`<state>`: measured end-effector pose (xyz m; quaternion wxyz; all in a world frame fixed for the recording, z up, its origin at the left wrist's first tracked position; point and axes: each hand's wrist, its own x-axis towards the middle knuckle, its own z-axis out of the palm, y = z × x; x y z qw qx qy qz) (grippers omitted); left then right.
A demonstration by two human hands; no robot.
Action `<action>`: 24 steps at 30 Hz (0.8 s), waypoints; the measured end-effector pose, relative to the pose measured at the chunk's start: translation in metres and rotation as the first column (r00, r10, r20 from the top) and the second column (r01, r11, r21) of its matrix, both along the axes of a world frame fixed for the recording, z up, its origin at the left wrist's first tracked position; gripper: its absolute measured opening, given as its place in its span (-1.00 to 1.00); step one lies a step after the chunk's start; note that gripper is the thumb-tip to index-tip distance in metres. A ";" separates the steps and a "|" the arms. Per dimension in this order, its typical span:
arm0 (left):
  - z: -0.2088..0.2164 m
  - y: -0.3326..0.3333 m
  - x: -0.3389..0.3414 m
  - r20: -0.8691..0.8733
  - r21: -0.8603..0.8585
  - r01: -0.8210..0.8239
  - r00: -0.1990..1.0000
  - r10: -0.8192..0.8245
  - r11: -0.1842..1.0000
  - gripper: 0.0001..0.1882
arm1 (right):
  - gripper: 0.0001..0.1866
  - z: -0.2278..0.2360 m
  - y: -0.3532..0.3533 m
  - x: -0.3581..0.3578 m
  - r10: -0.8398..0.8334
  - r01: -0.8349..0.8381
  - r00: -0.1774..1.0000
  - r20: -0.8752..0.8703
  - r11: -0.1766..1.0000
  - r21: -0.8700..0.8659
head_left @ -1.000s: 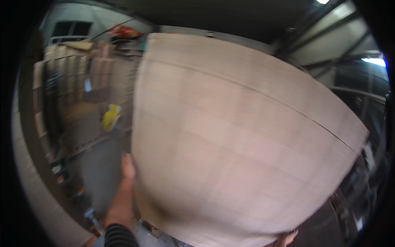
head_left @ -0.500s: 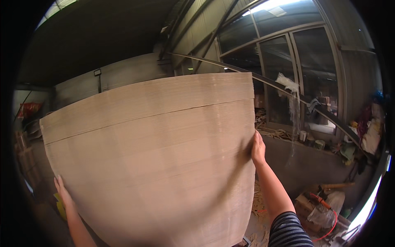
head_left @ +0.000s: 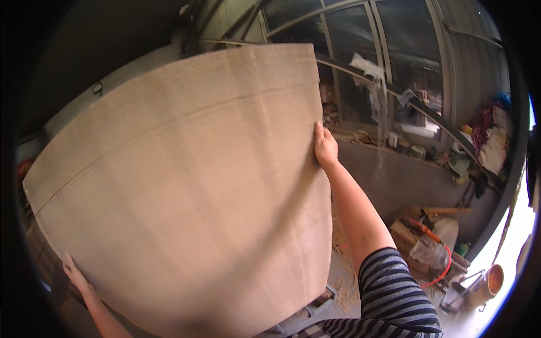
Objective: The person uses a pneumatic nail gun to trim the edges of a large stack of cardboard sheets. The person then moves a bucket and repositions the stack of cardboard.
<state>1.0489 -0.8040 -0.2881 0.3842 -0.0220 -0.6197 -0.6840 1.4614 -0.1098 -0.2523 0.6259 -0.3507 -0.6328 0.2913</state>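
A large tan corrugated cardboard sheet (head_left: pixel 186 169) stands up in front of me and fills much of the view. A crease runs across it near its upper edge, and fine ribs show on its face. At the lower left edge my left hand (head_left: pixel 76 274) grips it, with part of the fingers hidden. My right hand (head_left: pixel 326 149) is closed round the right edge, higher up, thumb pointing upward. The sheet hides whatever lies straight behind it.
A long bar (head_left: pixel 414 101) slants down to the right, with clear plastic film (head_left: pixel 369 67) hanging on it. Behind are framed windows (head_left: pixel 414 62). Boxes (head_left: pixel 414 239) and an orange-red hose (head_left: pixel 448 265) lie at right, near a bucket (head_left: pixel 493 279). A metal frame (head_left: pixel 322 301) shows below the sheet.
The sheet's upper edge and my right hand now appear higher and farther left. My left hand appears slightly lower and farther left. The background has shifted left and up, showing more floor at right.
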 end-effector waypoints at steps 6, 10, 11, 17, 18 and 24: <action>0.003 -0.007 -0.001 0.042 -0.027 0.047 0.998 -0.045 0.999 0.03 | -0.27 -0.003 0.017 -0.002 0.075 -0.076 0.997 0.012 0.997 0.025; -0.008 -0.018 -0.020 0.113 -0.122 -0.003 0.993 0.017 0.992 0.03 | -0.29 -0.001 0.013 0.010 0.129 -0.127 0.991 0.033 0.991 -0.047; -0.010 -0.025 -0.021 0.132 -0.160 -0.029 0.990 0.051 0.987 0.02 | -0.29 -0.003 0.008 0.010 0.169 -0.166 0.984 0.050 0.984 -0.060; -0.042 0.159 0.166 -0.559 -0.608 -0.512 0.819 0.131 0.607 -0.38 | -0.33 -0.020 0.018 0.034 0.447 -0.447 0.894 -0.025 0.894 -0.021; -0.055 0.196 0.209 -0.487 -0.661 -0.328 0.872 -0.053 0.674 -0.38 | -0.37 -0.033 0.015 0.045 0.418 -0.418 0.908 0.006 0.907 0.050; -0.173 0.407 0.411 0.722 -0.692 0.578 0.565 -0.399 -0.433 -0.40 | -0.64 -0.322 0.047 0.194 0.390 -0.350 0.795 0.465 0.921 -0.173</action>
